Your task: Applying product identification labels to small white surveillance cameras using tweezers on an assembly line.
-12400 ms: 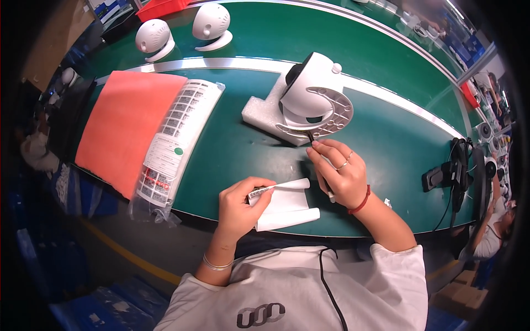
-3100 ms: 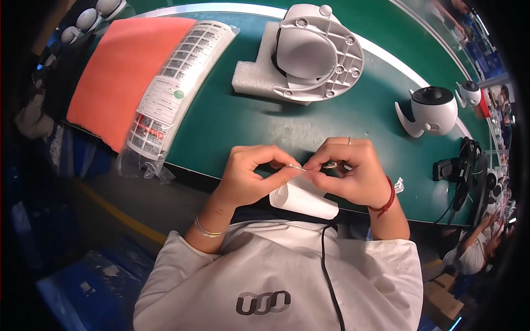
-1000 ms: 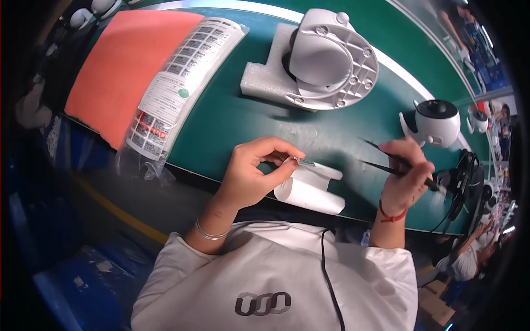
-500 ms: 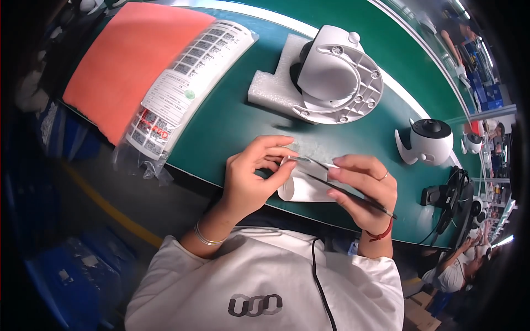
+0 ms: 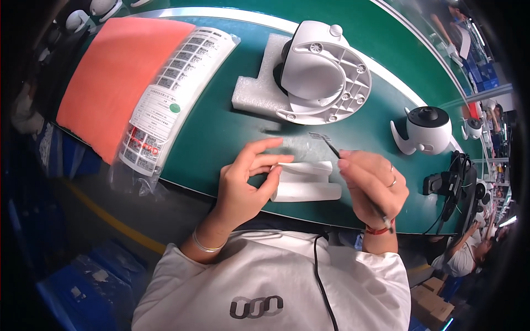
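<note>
Black tweezers (image 5: 334, 149) pinched in our right hand (image 5: 378, 185), the nearer, hold a slim label (image 5: 319, 136) left-to-right just our side of the white camera (image 5: 312, 77); our left hand (image 5: 241, 185) pinches curled paper (image 5: 306, 192).

There are two hands of the wearer: one left hand (image 5: 251, 182) and one right hand (image 5: 378, 185). Count one pair of tweezers (image 5: 334, 150), one small label (image 5: 319, 137) and one curled white sheet (image 5: 306, 192). White rounded devices number three from the middle to the right: one large device (image 5: 312, 71), one black-topped device (image 5: 430, 137) and one smaller device (image 5: 473, 131). At upper left at least two more devices (image 5: 79, 21) show; the exact number there is unclear. There is one foam block (image 5: 256, 96), one orange sheet (image 5: 118, 77), one clear bag (image 5: 182, 83) and one red bracelet (image 5: 379, 230).
</note>
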Demonstrator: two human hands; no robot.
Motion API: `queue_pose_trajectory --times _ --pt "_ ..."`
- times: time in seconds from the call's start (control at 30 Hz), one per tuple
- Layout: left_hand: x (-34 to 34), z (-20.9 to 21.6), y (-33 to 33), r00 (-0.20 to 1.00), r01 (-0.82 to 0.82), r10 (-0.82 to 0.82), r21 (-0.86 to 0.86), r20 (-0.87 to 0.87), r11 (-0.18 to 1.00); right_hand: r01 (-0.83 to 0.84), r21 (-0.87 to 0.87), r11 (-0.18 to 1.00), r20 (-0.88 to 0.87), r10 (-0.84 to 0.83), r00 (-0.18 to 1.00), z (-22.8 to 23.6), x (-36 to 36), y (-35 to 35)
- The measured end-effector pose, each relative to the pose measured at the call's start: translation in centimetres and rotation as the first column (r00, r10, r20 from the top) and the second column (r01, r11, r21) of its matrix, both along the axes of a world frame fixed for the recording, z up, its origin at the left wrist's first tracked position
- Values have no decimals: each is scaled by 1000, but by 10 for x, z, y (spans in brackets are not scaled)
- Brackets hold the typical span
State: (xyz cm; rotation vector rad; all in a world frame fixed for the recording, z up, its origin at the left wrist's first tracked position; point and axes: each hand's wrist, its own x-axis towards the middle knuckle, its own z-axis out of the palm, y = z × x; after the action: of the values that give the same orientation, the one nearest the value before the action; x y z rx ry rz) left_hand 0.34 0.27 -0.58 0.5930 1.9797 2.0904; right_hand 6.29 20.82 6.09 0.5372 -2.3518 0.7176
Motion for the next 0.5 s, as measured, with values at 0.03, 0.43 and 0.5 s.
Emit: queue_pose_trajectory --times 0.03,0.43,0.5 --pt "-1 0 0 1000 27 -27 -14 11 1000 5 3 1000 -3 -5 1000 2 -2 1" --pt "-4 2 -4 997 73 -73 -35 -15 997 -42 276 960 -42 56 998 5 -32 9" --pt "-4 2 -5 997 82 -82 -33 -9 996 -47 271 962 -31 58 998 3 -33 10"
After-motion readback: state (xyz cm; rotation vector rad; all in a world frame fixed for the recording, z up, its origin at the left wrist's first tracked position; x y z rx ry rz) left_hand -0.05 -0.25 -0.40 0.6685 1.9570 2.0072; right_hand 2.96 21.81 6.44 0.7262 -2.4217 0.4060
